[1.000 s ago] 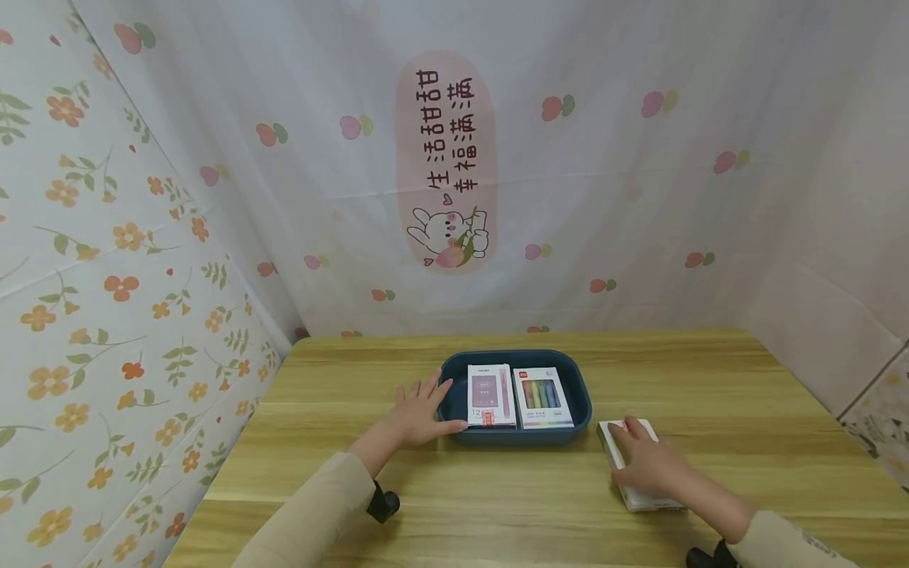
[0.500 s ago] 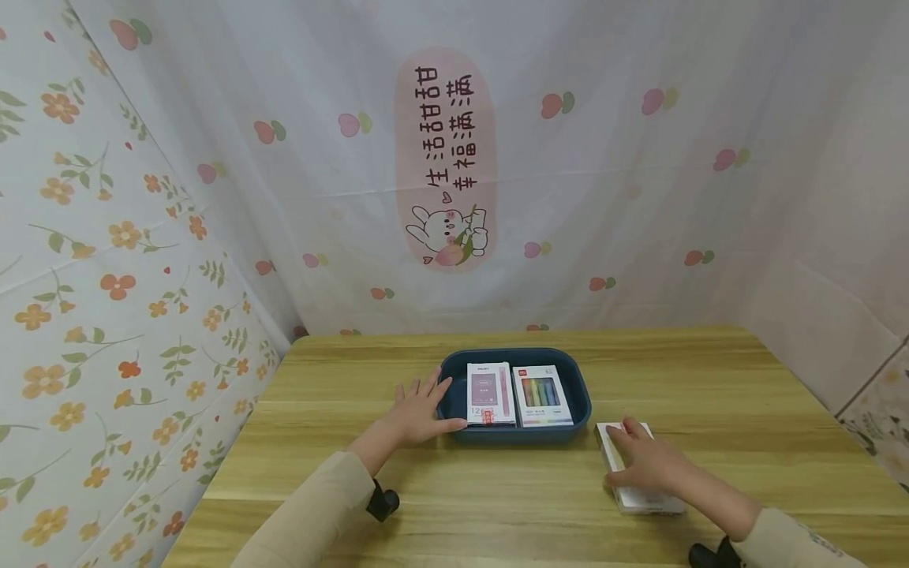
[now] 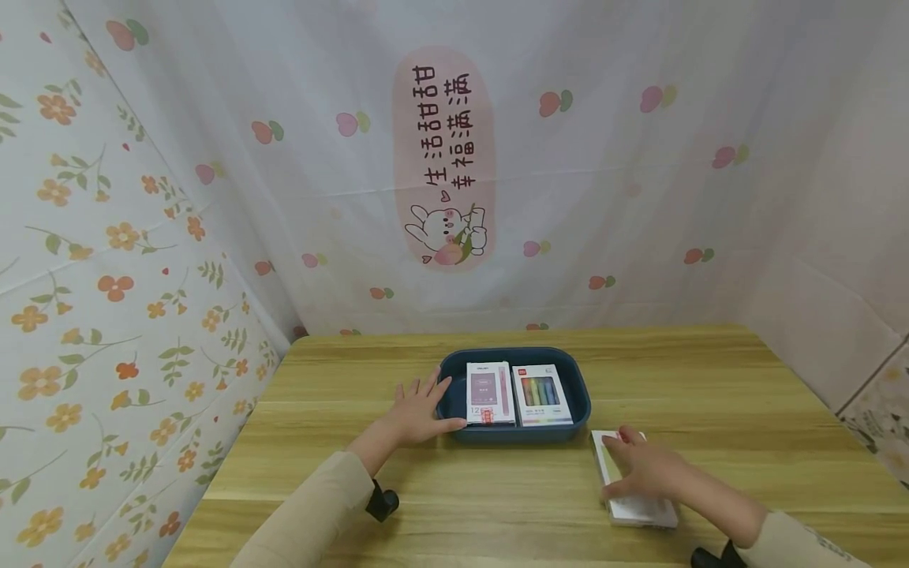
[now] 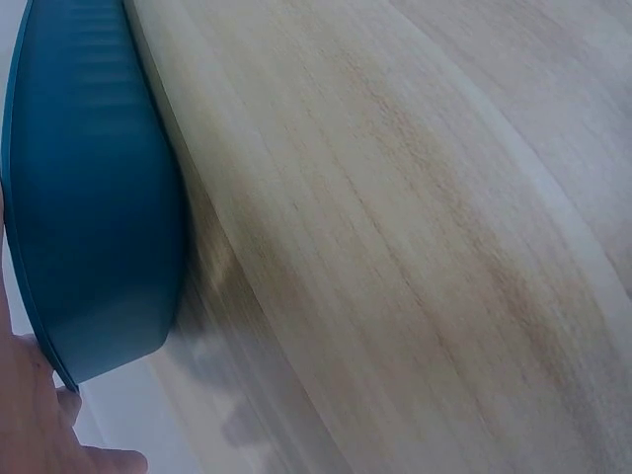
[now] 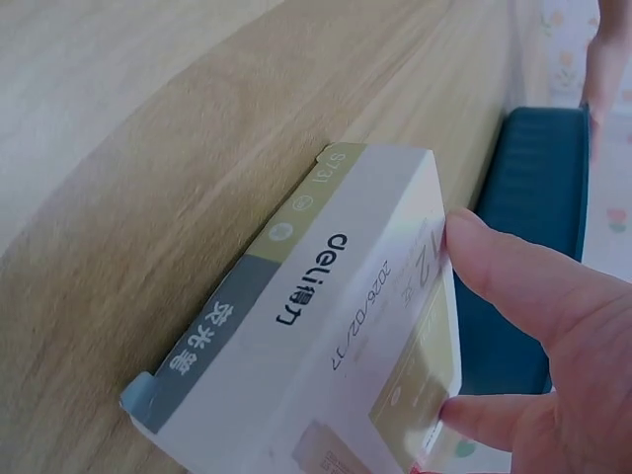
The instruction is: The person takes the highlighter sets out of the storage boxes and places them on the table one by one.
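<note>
My left hand rests with spread, fairly straight fingers on the left end of a dark blue tray. In the left wrist view, fingertips touch the rim of the blue tray. My right hand holds a white highlighter box right of the tray, thumb at its left edge and fingers over the far part. The right wrist view shows the thumb against the edge of the highlighter box, its end panel printed "deli".
Inside the tray lie a white box with a purple panel and a white box picturing coloured sticks, side by side. Beneath everything is a wooden table. A patterned cloth hangs behind it, and another flowered cloth on the left.
The highlighter box has shifted slightly toward me and to the left, with my right hand moving along on it. My left hand and the tray have stayed in place.
</note>
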### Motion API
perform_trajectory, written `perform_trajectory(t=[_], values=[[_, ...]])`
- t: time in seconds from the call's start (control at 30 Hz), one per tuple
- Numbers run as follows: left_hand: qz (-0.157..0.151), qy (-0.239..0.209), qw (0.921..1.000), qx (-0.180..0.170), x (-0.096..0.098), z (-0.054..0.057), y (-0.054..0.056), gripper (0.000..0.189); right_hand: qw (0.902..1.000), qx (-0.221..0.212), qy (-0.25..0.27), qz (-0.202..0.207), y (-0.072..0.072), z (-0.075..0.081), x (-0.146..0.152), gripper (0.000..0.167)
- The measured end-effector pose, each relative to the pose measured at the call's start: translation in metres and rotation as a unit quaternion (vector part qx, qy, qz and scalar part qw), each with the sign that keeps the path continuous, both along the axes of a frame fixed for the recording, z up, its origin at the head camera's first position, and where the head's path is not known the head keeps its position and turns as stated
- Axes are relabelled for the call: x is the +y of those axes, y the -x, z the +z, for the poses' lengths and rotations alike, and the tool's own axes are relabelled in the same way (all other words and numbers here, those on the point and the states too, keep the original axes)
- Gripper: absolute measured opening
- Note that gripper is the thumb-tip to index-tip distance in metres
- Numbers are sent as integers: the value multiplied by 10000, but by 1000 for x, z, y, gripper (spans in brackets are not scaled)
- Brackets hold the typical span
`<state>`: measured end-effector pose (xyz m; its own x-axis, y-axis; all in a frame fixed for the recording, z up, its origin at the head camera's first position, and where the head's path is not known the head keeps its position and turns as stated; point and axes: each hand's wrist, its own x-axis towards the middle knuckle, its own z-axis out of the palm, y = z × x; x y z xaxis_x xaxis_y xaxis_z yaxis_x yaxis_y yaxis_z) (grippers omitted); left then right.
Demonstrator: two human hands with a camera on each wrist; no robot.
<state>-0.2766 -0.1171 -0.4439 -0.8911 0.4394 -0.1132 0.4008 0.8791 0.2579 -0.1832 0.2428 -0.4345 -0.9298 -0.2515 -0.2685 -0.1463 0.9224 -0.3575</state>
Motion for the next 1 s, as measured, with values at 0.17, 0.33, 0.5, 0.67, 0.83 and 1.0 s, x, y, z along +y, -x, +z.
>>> perform_trajectory(t=[0.17, 0.33, 0.5, 0.67, 0.83, 1.0], values=[[1, 14, 10000, 10, 0, 1, 0, 89, 10000, -23, 26, -13, -3, 0, -4, 87], [13, 64, 10000, 35, 0, 1, 0, 90, 9999, 140, 17, 8, -7, -1, -8, 87], [14, 53, 10000, 28, 0, 0, 0, 90, 9996, 267, -37, 23, -11, -3, -13, 87], [6, 53, 10000, 20, 0, 0, 0, 89, 9995, 308, -51, 62, -13, -1, -18, 88], [15, 51, 10000, 9, 1, 0, 0, 89, 9997, 207, -74, 85, -13, 0, -20, 87], [-2, 66, 10000, 34, 0, -1, 1, 89, 9998, 111, -133, 85, -13, 0, -20, 87]])
